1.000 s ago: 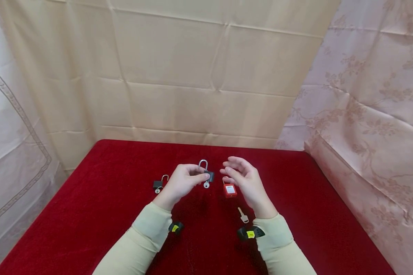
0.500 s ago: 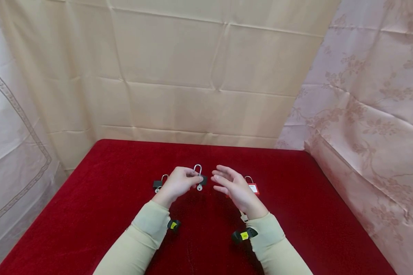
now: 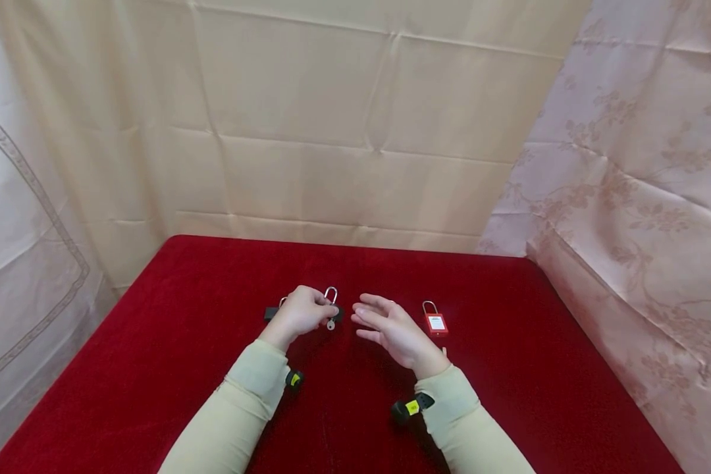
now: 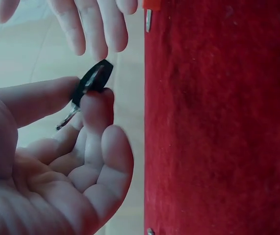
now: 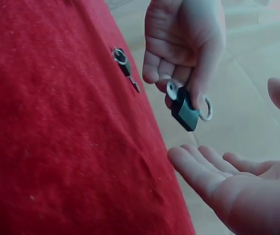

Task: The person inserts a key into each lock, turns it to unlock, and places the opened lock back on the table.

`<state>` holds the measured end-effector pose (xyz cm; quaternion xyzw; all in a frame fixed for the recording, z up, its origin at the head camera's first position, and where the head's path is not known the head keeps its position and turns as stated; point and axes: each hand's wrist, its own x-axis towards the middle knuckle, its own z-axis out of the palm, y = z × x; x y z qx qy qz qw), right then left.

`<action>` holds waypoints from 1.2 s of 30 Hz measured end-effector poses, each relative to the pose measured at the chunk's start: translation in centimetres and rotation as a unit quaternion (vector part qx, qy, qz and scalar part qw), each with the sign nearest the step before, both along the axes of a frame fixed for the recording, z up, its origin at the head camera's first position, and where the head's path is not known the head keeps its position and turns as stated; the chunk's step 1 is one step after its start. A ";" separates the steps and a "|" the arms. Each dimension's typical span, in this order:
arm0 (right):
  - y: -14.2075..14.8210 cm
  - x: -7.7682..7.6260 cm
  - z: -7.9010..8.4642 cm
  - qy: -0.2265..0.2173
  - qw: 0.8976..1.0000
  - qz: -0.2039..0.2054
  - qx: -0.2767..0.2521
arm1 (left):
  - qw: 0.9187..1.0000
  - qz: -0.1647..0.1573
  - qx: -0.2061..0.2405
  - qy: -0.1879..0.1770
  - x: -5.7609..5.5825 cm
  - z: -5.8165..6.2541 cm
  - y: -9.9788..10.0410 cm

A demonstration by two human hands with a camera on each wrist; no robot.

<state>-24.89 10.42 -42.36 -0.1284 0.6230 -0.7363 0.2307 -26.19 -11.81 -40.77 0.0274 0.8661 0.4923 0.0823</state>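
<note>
Thumb and fingers of my left hand (image 3: pixel 296 315) pinch a small black padlock (image 5: pixel 185 110) above the table. Its silver shackle sticks out from the body, and a round-headed key (image 5: pixel 172 90) hangs at the lower end. Facing it, my right hand (image 3: pixel 398 336) holds nothing, its fingers extended and slightly spread near the padlock. They look close in the left wrist view, but a gap shows in the head view. A second black padlock (image 3: pixel 269 313) lies on the table, partly covered by my left hand; its key and ring show in the right wrist view.
A red padlock (image 3: pixel 436 323) with a white label lies right of my right hand. Near my right wrist, a pale key (image 3: pixel 445 351) is mostly hidden. The red cloth-covered table (image 3: pixel 213 368) has draped curtains (image 3: pixel 308 184) behind it and at both sides.
Both hands have moved left, the left one carrying the black padlock. The labelled red padlock at the right has come into view, while the black padlock on the table is now more covered.
</note>
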 end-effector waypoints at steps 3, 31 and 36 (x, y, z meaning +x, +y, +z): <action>-0.3 0.0 -0.2 -0.003 1.000 0.017 0.016 | 1.000 -0.009 0.003 -0.020 -0.2 -0.3 -0.1; -2.5 -1.0 -0.4 -0.020 0.996 0.027 0.083 | 0.997 0.014 -0.049 -0.053 -0.6 -1.2 -1.3; -2.8 -1.1 -0.4 -0.021 0.996 0.027 0.084 | 0.995 0.010 -0.087 -0.044 -0.7 -1.1 -1.4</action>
